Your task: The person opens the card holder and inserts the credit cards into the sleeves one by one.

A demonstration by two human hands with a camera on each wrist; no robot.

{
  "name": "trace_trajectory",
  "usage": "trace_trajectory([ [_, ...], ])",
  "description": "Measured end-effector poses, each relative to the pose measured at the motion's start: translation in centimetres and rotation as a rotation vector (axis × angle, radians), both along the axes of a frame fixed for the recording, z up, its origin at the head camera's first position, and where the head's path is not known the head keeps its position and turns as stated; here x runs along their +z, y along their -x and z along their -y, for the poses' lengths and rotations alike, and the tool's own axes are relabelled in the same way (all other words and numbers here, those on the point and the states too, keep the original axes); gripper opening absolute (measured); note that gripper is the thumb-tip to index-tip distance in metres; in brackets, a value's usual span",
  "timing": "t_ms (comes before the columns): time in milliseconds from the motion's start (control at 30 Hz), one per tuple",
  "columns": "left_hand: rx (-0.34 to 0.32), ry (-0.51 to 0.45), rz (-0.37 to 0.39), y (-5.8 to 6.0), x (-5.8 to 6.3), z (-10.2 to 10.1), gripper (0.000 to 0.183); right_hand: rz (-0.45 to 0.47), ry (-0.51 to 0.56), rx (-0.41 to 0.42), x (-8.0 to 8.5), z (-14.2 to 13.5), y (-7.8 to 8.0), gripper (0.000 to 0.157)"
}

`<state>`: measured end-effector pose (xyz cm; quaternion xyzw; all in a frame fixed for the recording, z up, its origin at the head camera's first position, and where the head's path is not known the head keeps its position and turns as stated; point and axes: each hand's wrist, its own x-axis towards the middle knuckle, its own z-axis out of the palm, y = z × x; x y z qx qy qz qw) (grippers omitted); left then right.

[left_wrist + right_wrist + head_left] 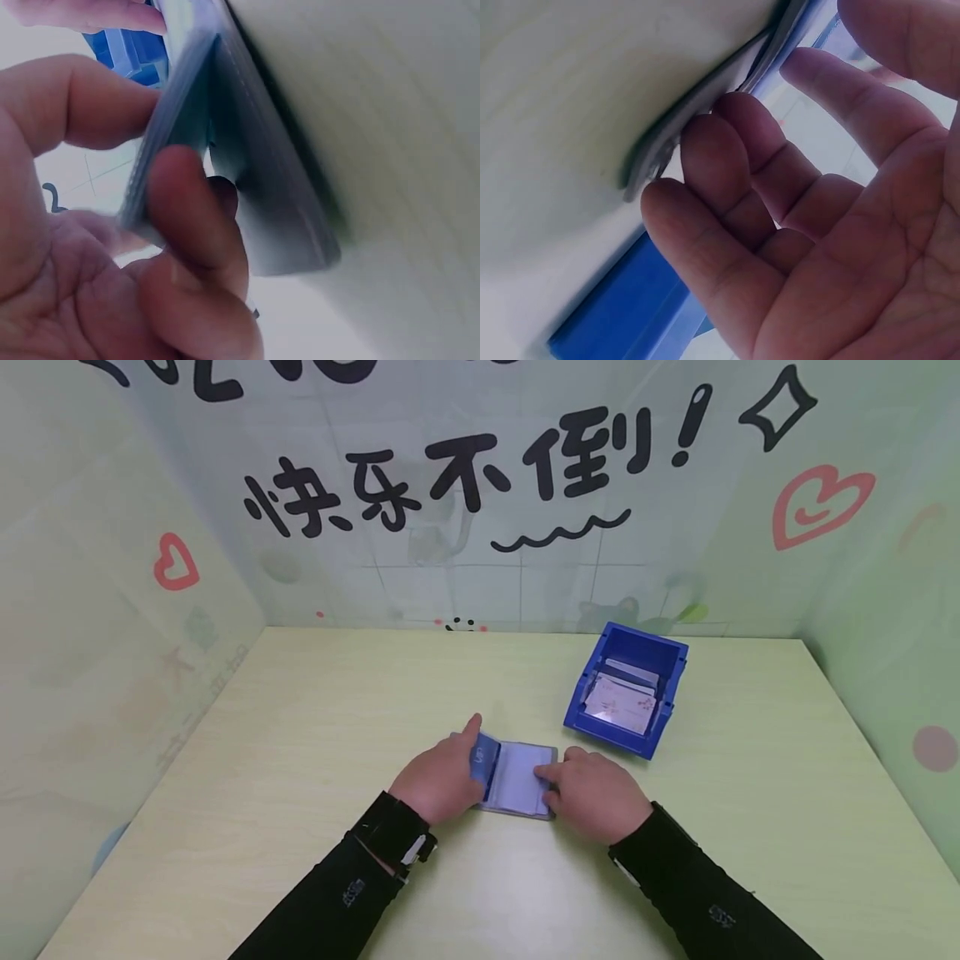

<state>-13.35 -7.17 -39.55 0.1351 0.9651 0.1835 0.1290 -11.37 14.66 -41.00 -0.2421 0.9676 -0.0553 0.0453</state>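
Observation:
A small card holder [522, 777] with clear sleeves lies spread on the table, a blue leaf on its left and a pale page on its right. My left hand [442, 781] pinches the left-side leaves between thumb and fingers. The left wrist view shows those leaves [176, 112] raised in a V, with fingertips inside the fold. Over the right page, my right hand [600, 793] rests its extended index finger on the sleeve. In the right wrist view, its other fingers [716, 154] bend loosely, tips at the holder's grey edge [705, 94].
Behind my right hand stands a blue plastic box [645, 647], set at an angle. Several cards [621, 703] lie inside it. The pale wooden table [337, 693] meets a printed cloth backdrop [517, 589] at the back, with cloth on both sides too.

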Motion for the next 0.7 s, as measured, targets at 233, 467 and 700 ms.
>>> trace_trajectory([
  [233,-0.023,0.110,-0.030,-0.02,-0.24,0.49,0.076,0.027,0.002,-0.017,0.20,0.00,0.07,0.036],
  [467,-0.002,0.136,-0.024,-0.05,-0.28,0.77,0.074,0.030,0.003,-0.015,0.22,0.02,0.08,0.035],
  [700,-0.035,0.203,-0.081,0.15,-0.67,0.75,0.068,0.024,0.004,-0.011,0.21,-0.08,0.03,0.035],
])
